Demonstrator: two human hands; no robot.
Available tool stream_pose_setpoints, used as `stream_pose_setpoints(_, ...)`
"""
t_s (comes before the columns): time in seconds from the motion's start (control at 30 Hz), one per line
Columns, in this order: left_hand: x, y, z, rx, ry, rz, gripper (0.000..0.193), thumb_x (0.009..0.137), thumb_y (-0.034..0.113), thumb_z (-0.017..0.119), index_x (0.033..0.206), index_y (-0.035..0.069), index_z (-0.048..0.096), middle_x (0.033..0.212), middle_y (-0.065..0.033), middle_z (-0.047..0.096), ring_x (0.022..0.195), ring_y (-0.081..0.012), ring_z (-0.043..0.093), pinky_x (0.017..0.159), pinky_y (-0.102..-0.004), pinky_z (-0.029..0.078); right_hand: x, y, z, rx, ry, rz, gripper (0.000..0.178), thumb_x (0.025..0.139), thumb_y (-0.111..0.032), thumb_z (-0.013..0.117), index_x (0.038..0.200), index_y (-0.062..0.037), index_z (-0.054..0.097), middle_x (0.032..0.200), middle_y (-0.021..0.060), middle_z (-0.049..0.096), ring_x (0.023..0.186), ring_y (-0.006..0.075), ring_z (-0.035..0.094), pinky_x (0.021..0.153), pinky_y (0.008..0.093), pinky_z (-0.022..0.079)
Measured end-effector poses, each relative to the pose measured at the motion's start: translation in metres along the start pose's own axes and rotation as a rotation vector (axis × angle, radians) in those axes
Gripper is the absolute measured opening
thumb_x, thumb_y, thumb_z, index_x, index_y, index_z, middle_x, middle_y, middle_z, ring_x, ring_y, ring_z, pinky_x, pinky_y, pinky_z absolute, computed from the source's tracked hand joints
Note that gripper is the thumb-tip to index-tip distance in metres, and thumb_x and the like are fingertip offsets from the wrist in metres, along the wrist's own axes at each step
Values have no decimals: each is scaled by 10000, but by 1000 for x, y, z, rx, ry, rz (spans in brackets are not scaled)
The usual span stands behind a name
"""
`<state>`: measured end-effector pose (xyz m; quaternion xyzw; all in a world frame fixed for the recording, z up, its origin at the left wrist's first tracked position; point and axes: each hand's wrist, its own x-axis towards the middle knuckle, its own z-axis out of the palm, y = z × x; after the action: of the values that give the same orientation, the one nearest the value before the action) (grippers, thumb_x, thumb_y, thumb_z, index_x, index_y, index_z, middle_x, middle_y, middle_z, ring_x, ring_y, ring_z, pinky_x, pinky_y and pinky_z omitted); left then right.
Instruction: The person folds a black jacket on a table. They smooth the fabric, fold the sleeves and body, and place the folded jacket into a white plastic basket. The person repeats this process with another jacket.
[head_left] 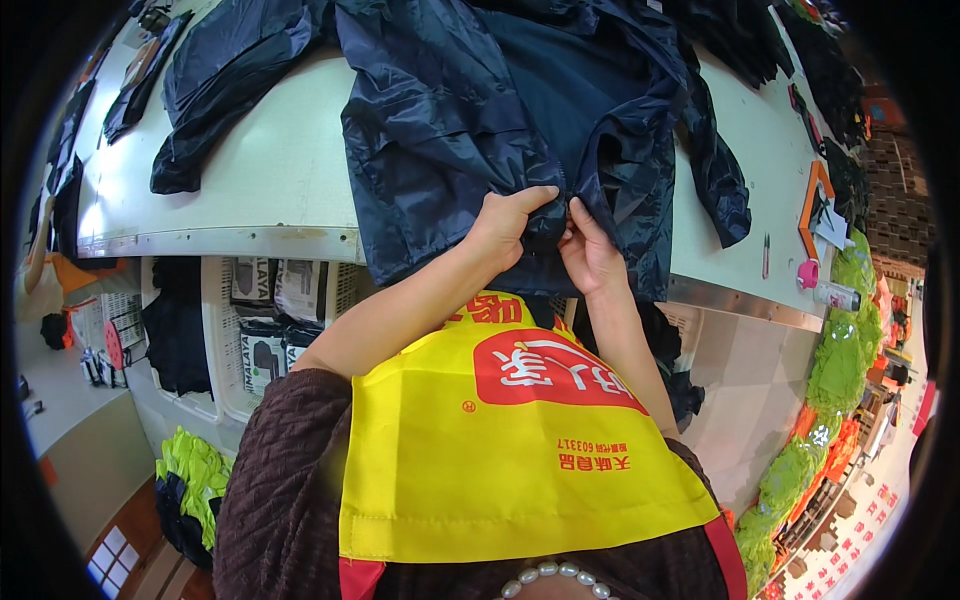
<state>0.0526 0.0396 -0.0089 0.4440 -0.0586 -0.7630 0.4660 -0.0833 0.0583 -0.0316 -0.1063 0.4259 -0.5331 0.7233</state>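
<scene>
A dark navy jacket with a shiny shell lies on the white table, sleeves spread to both sides and hem hanging over the near edge. Its front gapes apart, showing the dark lining. My left hand pinches the left front edge near the hem, thumb pointing right. Close beside it, my right hand has its fingertips closed on the other front edge. A zipper seems to run along the edge by my left thumb, but its lower end is hidden by my fingers.
White baskets with packaged goods stand below the table's near edge. On the table's right lie a pen, a pink roll, a small bottle and an orange frame. Lime-green garments are heaped at the right.
</scene>
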Motion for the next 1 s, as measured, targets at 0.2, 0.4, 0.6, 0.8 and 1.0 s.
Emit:
stream_pose_setpoints(0.2, 5, -8, -5, 42, 14, 58, 116, 750, 88, 696, 799, -11, 660, 752, -76, 662, 616, -165, 629, 607, -259, 509, 1, 2, 2, -61, -9, -56, 188, 779, -112, 738, 911, -155, 612, 802, -32, 585, 693, 86, 502, 649, 215, 427)
stream_pose_setpoints(0.4, 8, -10, -10, 135, -6, 107, 151, 745, 103, 700, 803, -32, 668, 771, -84, 666, 655, -153, 621, 640, -265, 492, 2, 5, 4, -98, 2, -102, 190, 774, -125, 745, 901, -158, 608, 802, -39, 572, 694, 89, 503, 653, 215, 424)
stream_pose_setpoints(0.6, -2, 7, -8, 659, 73, 95, 149, 766, 96, 685, 840, -33, 688, 812, -98, 686, 646, -165, 634, 661, -264, 505, 6, 5, 6, -188, 56, -120, 203, 758, -111, 753, 899, -152, 612, 811, -37, 573, 713, 104, 499, 618, 220, 403)
stream_pose_setpoints(0.8, 2, -3, -14, 537, -72, 251, 164, 752, 112, 693, 820, -37, 684, 780, -107, 679, 648, -168, 630, 650, -259, 500, 11, 3, -1, -88, 63, 56, 144, 809, -228, 715, 840, -150, 598, 732, -36, 535, 657, 118, 471, 589, 227, 397)
stream_pose_setpoints(1.0, 2, 10, -11, 421, 40, 116, 180, 729, 113, 711, 751, -59, 660, 729, -114, 666, 632, -165, 637, 618, -270, 509, -11, -33, -1, 110, -615, 484, 284, 913, -370, 560, 840, -96, 582, 776, 14, 582, 712, 131, 537, 631, 236, 441)
